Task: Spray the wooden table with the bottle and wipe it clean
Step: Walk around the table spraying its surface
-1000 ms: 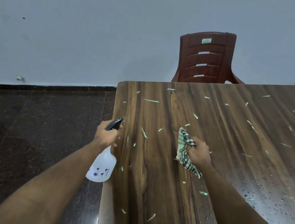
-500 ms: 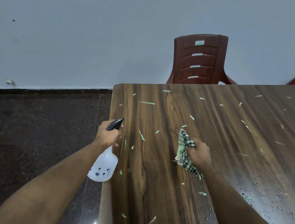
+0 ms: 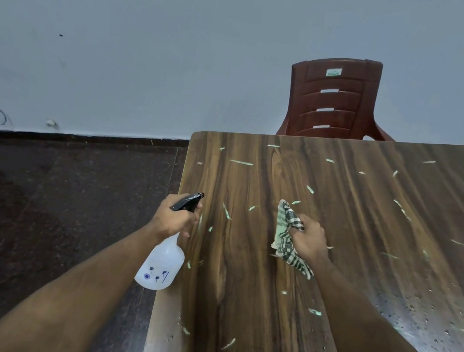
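Bottle (image 3: 160, 268), translucent white with black trigger head, contents not discernible, gripped at the neck by left hand (image 3: 173, 218), hanging just beside the left edge of the table (image 3: 371, 217). Checked cloth (image 3: 288, 237) bunched in right hand (image 3: 310, 239), fingers curled round it, resting on the tabletop. Pale scraps (image 3: 240, 162) scattered across the wood; droplets (image 3: 426, 325) at near right.

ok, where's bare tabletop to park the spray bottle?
Best patch: near-left strip of the wooden table, between the spray bottle and right forearm, only a few green scraps. Near-right corner is crowded with droplets.
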